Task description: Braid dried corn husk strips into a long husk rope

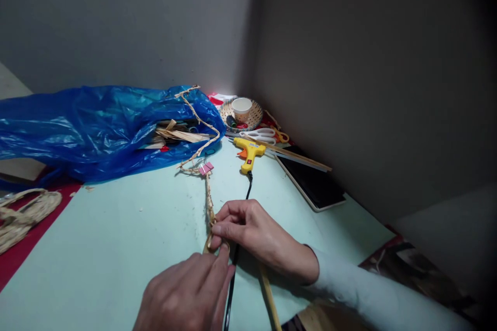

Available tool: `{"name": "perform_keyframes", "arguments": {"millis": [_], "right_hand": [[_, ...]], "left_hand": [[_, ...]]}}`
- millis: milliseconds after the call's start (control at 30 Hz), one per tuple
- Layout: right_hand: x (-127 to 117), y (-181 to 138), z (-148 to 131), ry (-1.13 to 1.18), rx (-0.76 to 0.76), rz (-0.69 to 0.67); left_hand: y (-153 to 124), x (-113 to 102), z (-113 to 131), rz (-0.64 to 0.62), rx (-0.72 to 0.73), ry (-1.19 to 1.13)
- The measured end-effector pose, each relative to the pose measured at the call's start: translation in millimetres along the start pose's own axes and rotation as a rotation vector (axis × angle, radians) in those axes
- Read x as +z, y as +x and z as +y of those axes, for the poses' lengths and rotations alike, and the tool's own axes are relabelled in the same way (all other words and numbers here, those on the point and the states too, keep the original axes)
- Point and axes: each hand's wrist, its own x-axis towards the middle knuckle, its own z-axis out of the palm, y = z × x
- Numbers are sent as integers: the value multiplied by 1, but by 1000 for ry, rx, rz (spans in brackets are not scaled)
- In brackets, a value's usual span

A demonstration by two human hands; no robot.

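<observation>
A twisted cord of pale dried plant fibre (209, 194) runs away from me along the table. A pink binder clip (206, 168) grips it. Beyond the clip it bends and lies over the opening of a blue plastic bag (97, 129). My right hand (252, 230) pinches the near end of the cord between thumb and fingers. Just below, my left hand (186, 289) is closed on the loose fibre strips at that end, its fingertips partly hidden. The two hands nearly touch.
Past my hands lies a yellow glue gun (251, 152), its black cable (233, 279) running toward me. Behind are white scissors (262, 135) and a woven tray (256, 114) holding a cup (242, 107). A black tablet (310, 178) sits right, coiled cord (29, 217) left.
</observation>
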Motion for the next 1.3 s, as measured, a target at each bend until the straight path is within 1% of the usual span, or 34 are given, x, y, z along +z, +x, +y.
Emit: {"name": "perform_keyframes", "arguments": {"millis": [33, 67, 100, 133, 167, 200, 233, 300, 333, 400, 533, 733, 900, 1033, 1100, 1233, 1300], "right_hand": [[0, 0, -1, 22, -5, -6], [1, 0, -1, 32, -14, -10], [1, -1, -1, 34, -26, -11], [1, -1, -1, 36, -42, -14], [1, -1, 0, 44, -59, -24], [0, -1, 1, 61, -73, -42], [0, -1, 2, 76, -85, -63], [-1, -1, 4, 86, -92, -86], [-1, -1, 5, 69, -86, -87], [-2, -1, 6, -7, -74, -79], [-3, -1, 8, -190, -83, -76], [-5, -5, 5, -491, -118, -23], [-4, -12, -2, -670, -149, 0], [-6, -17, -5, -828, -231, 18], [-6, -20, -6, -915, -279, 55], [7, -31, 0, -1071, -344, 168], [18, -36, 7, -1211, -410, 190]], "left_hand": [[5, -5, 0, 29, -108, -73], [12, -10, -1, 50, -261, -162], [18, -14, -4, 51, -443, -254], [25, -17, -7, 35, -635, -340], [30, -19, -10, -24, -794, -482], [35, -19, -14, -81, -876, -661], [38, -18, -17, -132, -924, -841], [41, -12, -20, -187, -966, -1150], [41, -9, -20, -195, -986, -1255], [40, -5, -19, -201, -1034, -1350], [37, -5, -17, -257, -1054, -1264], [35, -9, -21, -307, -1068, -1085], [35, -7, -21, -253, -1042, -995], [37, -8, -20, -200, -1074, -953], [39, -8, -19, -190, -1079, -946], [42, -7, -17, -176, -1065, -901], [42, -7, -16, -159, -1067, -933]]}}
